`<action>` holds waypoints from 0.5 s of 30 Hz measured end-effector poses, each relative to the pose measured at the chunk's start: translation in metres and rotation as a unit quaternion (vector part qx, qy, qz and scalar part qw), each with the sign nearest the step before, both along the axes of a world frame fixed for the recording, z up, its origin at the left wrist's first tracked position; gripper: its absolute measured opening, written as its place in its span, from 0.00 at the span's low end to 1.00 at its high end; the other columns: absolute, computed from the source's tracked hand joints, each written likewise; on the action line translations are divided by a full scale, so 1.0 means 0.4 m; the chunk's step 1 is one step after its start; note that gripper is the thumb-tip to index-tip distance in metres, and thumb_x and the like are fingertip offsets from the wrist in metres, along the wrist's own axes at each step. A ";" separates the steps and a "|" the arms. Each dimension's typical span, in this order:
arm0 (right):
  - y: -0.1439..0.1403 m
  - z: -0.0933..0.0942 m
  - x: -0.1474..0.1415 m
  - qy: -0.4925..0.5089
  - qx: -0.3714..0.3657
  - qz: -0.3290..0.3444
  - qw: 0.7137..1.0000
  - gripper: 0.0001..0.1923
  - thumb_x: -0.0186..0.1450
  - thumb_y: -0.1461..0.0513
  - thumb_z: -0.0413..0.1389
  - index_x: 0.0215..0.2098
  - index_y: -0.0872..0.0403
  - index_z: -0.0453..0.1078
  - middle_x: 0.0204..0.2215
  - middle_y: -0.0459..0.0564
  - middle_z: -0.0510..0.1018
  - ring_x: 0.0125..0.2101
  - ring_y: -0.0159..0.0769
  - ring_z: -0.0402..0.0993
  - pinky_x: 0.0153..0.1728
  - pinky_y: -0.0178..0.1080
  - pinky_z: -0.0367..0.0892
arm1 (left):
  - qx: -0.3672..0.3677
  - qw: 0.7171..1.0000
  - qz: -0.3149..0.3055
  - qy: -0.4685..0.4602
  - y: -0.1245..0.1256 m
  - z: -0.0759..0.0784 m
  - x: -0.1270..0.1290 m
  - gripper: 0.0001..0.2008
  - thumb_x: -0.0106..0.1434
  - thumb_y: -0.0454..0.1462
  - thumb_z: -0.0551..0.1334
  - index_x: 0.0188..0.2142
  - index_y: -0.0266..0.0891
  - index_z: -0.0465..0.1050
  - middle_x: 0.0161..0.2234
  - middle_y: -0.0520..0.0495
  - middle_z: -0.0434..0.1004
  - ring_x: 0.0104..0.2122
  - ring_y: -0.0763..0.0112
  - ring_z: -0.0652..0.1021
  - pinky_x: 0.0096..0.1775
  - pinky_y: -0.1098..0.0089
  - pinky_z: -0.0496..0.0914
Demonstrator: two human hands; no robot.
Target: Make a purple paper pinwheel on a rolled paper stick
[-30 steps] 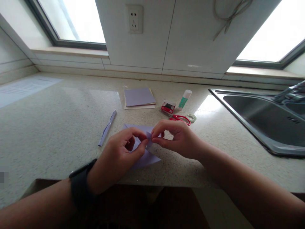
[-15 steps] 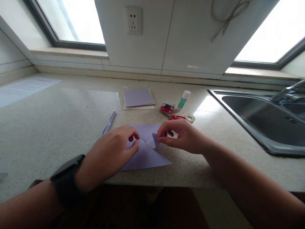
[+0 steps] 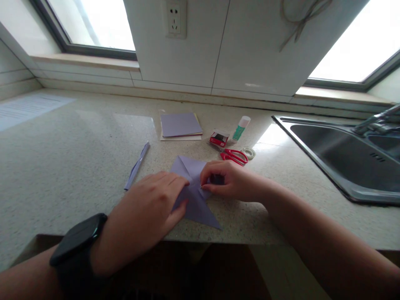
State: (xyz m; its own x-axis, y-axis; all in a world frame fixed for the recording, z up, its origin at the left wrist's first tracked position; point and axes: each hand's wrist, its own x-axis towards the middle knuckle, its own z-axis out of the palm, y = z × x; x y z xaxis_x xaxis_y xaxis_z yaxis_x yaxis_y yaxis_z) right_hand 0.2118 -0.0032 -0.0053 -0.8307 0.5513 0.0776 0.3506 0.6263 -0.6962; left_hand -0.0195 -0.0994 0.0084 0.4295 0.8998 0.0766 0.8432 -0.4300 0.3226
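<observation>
A purple sheet of paper [image 3: 195, 208] with cut slits and pointed corners lies near the counter's front edge. Resting on its left part is my left hand [image 3: 153, 200], thumb apart from the fingers, so it is open. Thumb and forefinger of my right hand [image 3: 225, 179] pinch at a flap on the paper's right side. A tiny bright spot shows at those fingertips, too small to name. Left of the sheet lies a rolled purple paper stick [image 3: 136, 166]. My left palm hides part of the sheet.
Behind the sheet are a stack of coloured paper [image 3: 181, 125], a small red box [image 3: 218, 138], a glue stick [image 3: 241, 128], red-handled scissors [image 3: 233, 156] and a tape roll [image 3: 249, 153]. A steel sink [image 3: 325, 158] is at right. A printed sheet [image 3: 28, 109] lies far left.
My left hand has gone from fingertips held close together to lying over the paper with the thumb apart. The sheet has turned a little, and my right hand has shifted slightly left.
</observation>
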 end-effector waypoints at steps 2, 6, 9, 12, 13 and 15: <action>0.001 -0.002 -0.002 0.005 0.013 0.012 1.000 0.03 0.67 0.63 0.61 0.39 0.54 0.76 0.37 0.49 0.80 0.37 0.34 0.74 0.41 0.38 0.67 | 0.016 1.000 -0.007 0.002 -0.004 -0.006 0.002 0.10 0.69 0.36 0.60 0.49 0.41 0.74 0.45 0.44 0.79 0.44 0.55 0.77 0.50 0.48 0.72; 0.003 -0.006 -0.002 0.009 0.037 0.017 0.999 0.02 0.67 0.64 0.61 0.38 0.54 0.75 0.37 0.49 0.79 0.38 0.35 0.73 0.42 0.39 0.67 | 0.069 0.997 -0.021 0.033 -0.015 -0.028 0.008 0.16 0.69 0.36 0.59 0.55 0.40 0.73 0.48 0.40 0.77 0.47 0.51 0.76 0.50 0.44 0.72; 0.003 -0.010 -0.001 0.007 0.053 0.020 0.998 0.02 0.67 0.64 0.61 0.38 0.54 0.75 0.36 0.49 0.78 0.38 0.35 0.73 0.41 0.39 0.66 | 0.108 0.992 -0.029 0.053 -0.021 -0.047 0.012 0.18 0.68 0.37 0.59 0.56 0.40 0.73 0.49 0.38 0.75 0.49 0.47 0.74 0.50 0.43 0.72; 0.001 -0.013 -0.003 0.007 0.060 0.019 0.998 0.01 0.67 0.63 0.61 0.38 0.53 0.75 0.36 0.49 0.78 0.38 0.35 0.72 0.41 0.39 0.66 | 0.118 0.991 -0.028 0.053 -0.022 -0.058 0.015 0.17 0.69 0.37 0.58 0.56 0.39 0.74 0.48 0.38 0.75 0.48 0.48 0.74 0.50 0.44 0.73; 0.000 -0.013 -0.003 0.007 0.060 0.017 0.998 0.01 0.68 0.63 0.61 0.38 0.53 0.75 0.36 0.49 0.78 0.37 0.35 0.72 0.41 0.39 0.66 | 0.117 0.992 -0.026 0.051 -0.022 -0.060 0.016 0.17 0.69 0.37 0.58 0.56 0.38 0.74 0.48 0.38 0.75 0.48 0.48 0.74 0.50 0.44 0.73; -0.002 -0.010 -0.003 0.010 0.052 0.011 0.999 0.02 0.68 0.63 0.60 0.38 0.54 0.75 0.35 0.49 0.78 0.36 0.34 0.73 0.40 0.38 0.66 | 0.114 0.992 -0.024 0.046 -0.022 -0.063 0.016 0.17 0.69 0.37 0.58 0.56 0.38 0.73 0.48 0.38 0.74 0.48 0.49 0.74 0.49 0.44 0.73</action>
State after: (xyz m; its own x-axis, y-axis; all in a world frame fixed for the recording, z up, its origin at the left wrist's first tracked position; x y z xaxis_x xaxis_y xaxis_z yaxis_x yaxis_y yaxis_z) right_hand 0.2106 -0.0039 -0.0093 -0.8398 0.5216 0.1505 0.3228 0.7026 -0.6341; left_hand -0.0129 -0.1082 -0.0168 0.4860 0.8419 0.2346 0.8414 -0.5233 0.1347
